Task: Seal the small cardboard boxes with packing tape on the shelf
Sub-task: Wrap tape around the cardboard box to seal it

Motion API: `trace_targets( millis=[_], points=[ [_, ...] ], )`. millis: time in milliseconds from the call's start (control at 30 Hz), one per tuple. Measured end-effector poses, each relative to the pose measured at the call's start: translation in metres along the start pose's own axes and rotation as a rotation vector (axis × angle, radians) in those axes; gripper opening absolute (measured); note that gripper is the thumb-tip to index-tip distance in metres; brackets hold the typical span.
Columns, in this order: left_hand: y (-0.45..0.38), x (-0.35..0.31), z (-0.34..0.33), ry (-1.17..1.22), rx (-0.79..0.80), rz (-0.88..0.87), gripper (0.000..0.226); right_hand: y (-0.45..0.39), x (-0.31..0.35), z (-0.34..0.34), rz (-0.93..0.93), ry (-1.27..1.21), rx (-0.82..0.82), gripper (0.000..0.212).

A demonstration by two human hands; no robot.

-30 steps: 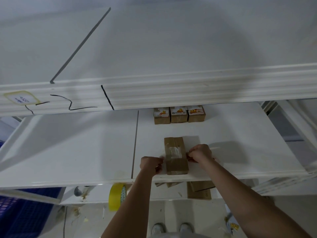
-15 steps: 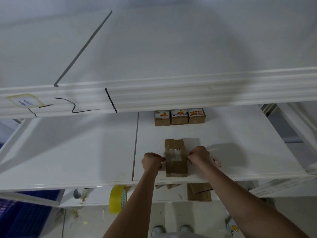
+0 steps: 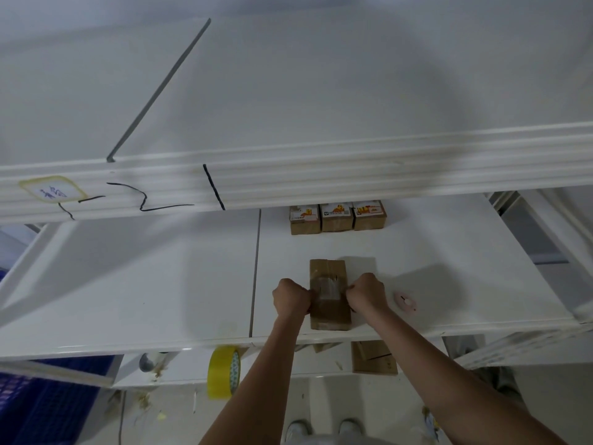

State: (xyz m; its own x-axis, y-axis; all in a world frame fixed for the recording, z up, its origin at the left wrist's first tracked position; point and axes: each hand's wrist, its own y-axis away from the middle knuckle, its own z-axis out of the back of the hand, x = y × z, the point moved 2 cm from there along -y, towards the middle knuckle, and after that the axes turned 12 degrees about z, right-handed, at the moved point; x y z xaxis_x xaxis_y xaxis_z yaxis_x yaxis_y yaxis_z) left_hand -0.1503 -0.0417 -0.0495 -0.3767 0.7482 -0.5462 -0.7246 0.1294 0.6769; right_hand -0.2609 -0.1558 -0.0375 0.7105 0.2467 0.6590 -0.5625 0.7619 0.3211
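Both fists, left hand (image 3: pixel 291 297) & right hand (image 3: pixel 367 292), pinch the tape strip (image 3: pixel 328 288) down across the box (image 3: pixel 330 295). Next, prob.: smooth ends, then move on to 3 boxes (image 3: pixel 337 217) behind.

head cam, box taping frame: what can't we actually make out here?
- Fingertips of the left hand and right hand: curled under, so tape contact on the cardboard box is hidden.
- Label writing on the upper shelf edge: blurred.
- Prints on the three small boxes: too small.
- Boxes below: cut off by the shelf.
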Motion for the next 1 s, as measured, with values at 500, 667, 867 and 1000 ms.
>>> trace_targets(
  millis=[500, 667, 867, 1000],
  points=[
    [0.004, -0.016, -0.02, -0.382, -0.053, -0.19, 0.011, 0.003, 0.029, -0.006, 0.014, 0.233, 0.088, 0.018],
    [0.0, -0.012, -0.017, -0.297, -0.071, -0.126, 0.012, 0.001, 0.024, -0.002, -0.004, 0.191, 0.029, 0.016],
    [-0.003, -0.003, -0.009, -0.175, -0.052, -0.009, 0.026, -0.005, 0.013, 0.006, -0.065, 0.119, 0.017, 0.006],
    [0.007, 0.0, -0.01, -0.146, -0.058, -0.008, 0.027, -0.003, 0.009, 0.005, -0.053, 0.096, 0.017, 0.005]
  ],
)
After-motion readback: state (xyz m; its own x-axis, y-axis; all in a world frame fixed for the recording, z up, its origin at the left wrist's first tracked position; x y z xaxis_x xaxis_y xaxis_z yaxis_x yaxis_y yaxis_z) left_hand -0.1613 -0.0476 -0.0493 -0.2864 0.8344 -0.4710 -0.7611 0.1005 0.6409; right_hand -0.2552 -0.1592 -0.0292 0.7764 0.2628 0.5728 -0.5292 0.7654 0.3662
